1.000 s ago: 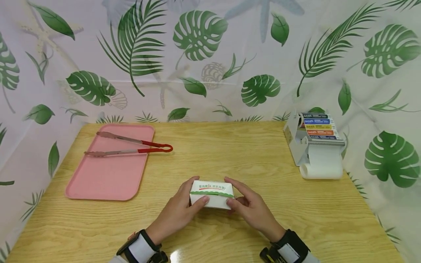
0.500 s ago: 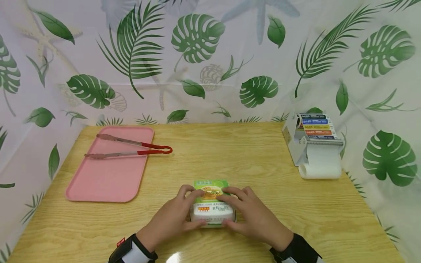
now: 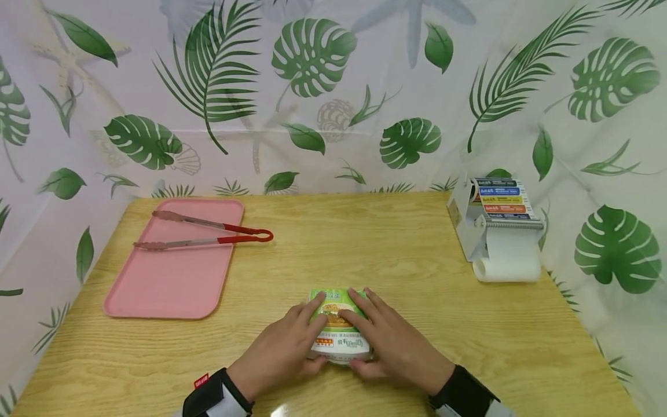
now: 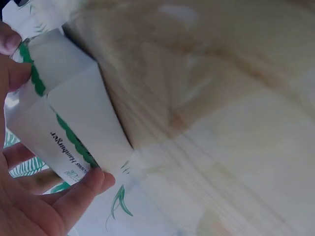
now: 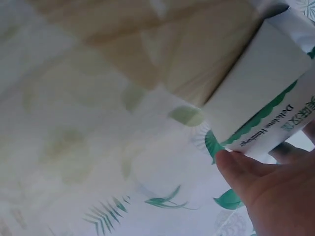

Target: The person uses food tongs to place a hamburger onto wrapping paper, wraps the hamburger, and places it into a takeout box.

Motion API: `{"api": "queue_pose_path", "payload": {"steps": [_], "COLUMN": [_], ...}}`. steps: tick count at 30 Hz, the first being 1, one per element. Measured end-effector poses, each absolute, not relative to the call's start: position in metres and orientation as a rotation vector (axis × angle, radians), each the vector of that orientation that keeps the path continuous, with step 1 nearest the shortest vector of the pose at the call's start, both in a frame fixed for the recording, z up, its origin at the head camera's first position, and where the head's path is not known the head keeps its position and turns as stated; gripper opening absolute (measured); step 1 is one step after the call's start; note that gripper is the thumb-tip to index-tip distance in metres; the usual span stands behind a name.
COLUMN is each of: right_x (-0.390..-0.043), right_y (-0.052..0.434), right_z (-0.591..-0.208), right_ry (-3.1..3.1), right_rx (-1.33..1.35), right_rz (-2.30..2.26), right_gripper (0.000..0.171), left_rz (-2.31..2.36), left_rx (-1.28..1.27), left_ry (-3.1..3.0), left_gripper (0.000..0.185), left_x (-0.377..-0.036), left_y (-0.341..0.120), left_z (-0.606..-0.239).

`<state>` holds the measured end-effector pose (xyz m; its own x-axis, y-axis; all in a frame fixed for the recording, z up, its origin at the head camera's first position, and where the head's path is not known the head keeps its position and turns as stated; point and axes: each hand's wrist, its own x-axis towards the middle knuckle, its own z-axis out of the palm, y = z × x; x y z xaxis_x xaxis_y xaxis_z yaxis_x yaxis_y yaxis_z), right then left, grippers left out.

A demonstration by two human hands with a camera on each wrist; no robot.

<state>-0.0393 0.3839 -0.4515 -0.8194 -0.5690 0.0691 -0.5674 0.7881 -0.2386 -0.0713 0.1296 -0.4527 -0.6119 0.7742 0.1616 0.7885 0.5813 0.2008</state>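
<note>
A small hamburger box (image 3: 340, 341), closed, is at the near middle of the table in the head view. Its lid is green and white with a burger picture. My left hand (image 3: 281, 354) grips it from the left, fingers over the lid and thumb at the near edge. From the right, my right hand (image 3: 401, 347) holds it likewise, with fingertips spread over the top. In the left wrist view the white side of the carton (image 4: 93, 108) shows a green wavy stripe. "Delicious Hamburger" reads on the panel in the right wrist view. Hands cover parts of the lid.
A pink tray (image 3: 167, 284) lies at the left, with red-handled tongs (image 3: 229, 233) across it, their handle over its right edge. At the back right stands a dispenser (image 3: 469, 231) with a white roll (image 3: 508, 270) and colourful labels. A leaf-patterned cloth (image 3: 333, 116) hangs behind.
The box's green picture lid now faces up, where its white side with a green strip showed before. Both hands have shifted from its sides to over the lid, thumbs at the near edge.
</note>
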Motion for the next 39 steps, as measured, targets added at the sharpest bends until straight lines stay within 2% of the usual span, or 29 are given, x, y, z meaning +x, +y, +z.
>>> {"api": "queue_pose_path", "payload": {"steps": [7,15,23,30,39], "right_x": [-0.040,-0.040,-0.040,-0.035,-0.035], "right_y": [0.383,0.384,0.387,0.391,0.388], "right_z": [-0.455,-0.461,-0.461,-0.455,-0.456], "right_ry": [3.012,3.081,3.044,2.980,2.952], "right_rx": [-1.008,-1.123,-1.073,-0.948,-0.928], "right_rz": [-0.365,-0.203,-0.234,-0.307,-0.292], "right_gripper": [0.082,0.086,0.089,0.101,0.089], "left_rz": [-0.335,-0.215,-0.225,-0.286,-0.185], "left_rx": [-1.314,-1.280,-1.275,-1.272,-1.264], "left_ry": [-2.687,-2.662,-2.695,-2.766,-2.752], "left_gripper": [0.067,0.062,0.074,0.089,0.087], "left_x": [-0.069,-0.066,-0.069,-0.069,-0.064], "left_y": [0.136,0.143,0.143,0.141,0.140], "left_z": [-0.457,-0.460,-0.461,-0.459,-0.462]}}
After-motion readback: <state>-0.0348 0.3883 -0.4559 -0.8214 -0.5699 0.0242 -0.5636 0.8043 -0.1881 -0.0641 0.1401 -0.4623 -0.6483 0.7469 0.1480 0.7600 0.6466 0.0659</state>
